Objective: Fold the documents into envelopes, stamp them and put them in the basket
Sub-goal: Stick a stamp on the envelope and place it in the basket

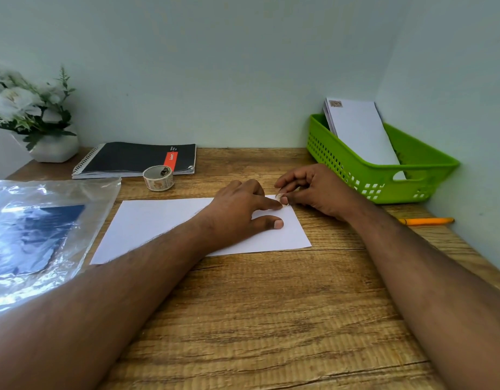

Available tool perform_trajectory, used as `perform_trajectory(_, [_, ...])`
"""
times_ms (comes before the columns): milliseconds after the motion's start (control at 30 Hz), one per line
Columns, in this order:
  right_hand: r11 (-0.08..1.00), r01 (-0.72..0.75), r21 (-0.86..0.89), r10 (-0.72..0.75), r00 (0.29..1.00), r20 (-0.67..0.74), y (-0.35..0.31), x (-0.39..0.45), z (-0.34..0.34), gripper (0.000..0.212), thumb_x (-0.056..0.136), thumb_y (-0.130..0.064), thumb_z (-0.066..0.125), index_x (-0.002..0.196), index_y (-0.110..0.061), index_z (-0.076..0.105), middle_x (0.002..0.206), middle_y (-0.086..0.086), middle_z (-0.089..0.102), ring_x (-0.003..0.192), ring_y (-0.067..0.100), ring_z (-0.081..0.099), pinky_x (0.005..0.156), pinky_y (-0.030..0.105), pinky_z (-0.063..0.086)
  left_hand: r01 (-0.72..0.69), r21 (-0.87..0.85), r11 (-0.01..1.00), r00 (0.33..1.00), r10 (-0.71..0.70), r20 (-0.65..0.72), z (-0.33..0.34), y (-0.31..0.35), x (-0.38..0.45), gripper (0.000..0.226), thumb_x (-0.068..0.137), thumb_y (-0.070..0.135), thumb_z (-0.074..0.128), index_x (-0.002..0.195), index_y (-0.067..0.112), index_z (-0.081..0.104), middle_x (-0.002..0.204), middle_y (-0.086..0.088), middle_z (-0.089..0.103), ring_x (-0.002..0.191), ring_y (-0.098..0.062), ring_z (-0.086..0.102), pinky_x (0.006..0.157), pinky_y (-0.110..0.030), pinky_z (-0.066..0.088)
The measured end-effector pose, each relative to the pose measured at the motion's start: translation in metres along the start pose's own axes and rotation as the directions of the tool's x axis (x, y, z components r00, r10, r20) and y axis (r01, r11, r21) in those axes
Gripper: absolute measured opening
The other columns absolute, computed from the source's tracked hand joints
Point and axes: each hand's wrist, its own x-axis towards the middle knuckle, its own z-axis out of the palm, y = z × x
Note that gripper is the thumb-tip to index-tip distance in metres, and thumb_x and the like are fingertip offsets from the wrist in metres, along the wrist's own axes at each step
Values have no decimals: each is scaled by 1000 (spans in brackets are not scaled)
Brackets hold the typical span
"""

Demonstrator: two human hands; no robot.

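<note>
Lying behind the envelope point(164, 220): a stamp roll point(158, 178), notebook point(136, 159) and plastic sleeve point(37, 232); the green basket point(384, 175), right, holds stamped envelopes point(358, 130). Left hand point(240, 212) presses flat-fingered on the white envelope's top right corner, where the right hand point(313, 192) pinches a stamp point(281, 199)

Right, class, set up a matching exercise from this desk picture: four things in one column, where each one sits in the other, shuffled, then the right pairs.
Things
1. stamp roll
2. stamped envelopes
3. orange pen
4. flowers

Places
A. standing in the green basket
B. far left corner, in a white pot
C. in front of the black notebook
D. by the right wall, near side of the basket

Pairs: 1-C, 2-A, 3-D, 4-B
</note>
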Motion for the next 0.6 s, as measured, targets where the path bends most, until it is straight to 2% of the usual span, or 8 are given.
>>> perform_trajectory(100, [999, -10, -32, 9, 1000, -15, 0, 1, -1, 30, 73, -2, 78, 101, -10, 72, 83, 2, 70, 75, 1, 63, 69, 14, 51, 3, -9, 1000, 1000, -3, 3, 0, 0, 0, 49, 89, 60, 47, 136, 44, 48, 129, 5, 44, 119, -15, 37, 97, -32, 30])
perform_trajectory(233, [999, -39, 6, 39, 999, -37, 0, 1, 0, 28, 75, -1, 77, 101, -8, 71, 78, 4, 67, 64, -1, 59, 58, 11, 46, 0, -3, 1000, 1000, 0, 3, -1, 0, 0, 50, 89, 60, 48, 136, 43, 48, 129, 5, 45, 118, -15, 38, 96, -30, 30])
perform_trajectory(400, [998, -64, -20, 63, 995, -78, -1, 2, 3, 24, 74, -5, 78, 97, -10, 73, 76, 3, 65, 64, 4, 56, 56, 11, 44, 3, -2, 1000, 1000, -3, 10, 0, 0, 0, 50, 89, 60, 48, 136, 44, 48, 131, 5, 44, 119, -15, 38, 95, -30, 30])
perform_trajectory(600, [992, -122, 42, 124, 990, -69, -4, 3, 2, 21, 74, -1, 78, 93, -5, 71, 71, 9, 67, 63, 16, 56, 51, 17, 45, 9, -21, 1000, 1000, -9, 7, -1, -1, 2, 49, 88, 61, 50, 135, 44, 49, 128, 6, 45, 118, -15, 38, 95, -30, 31])
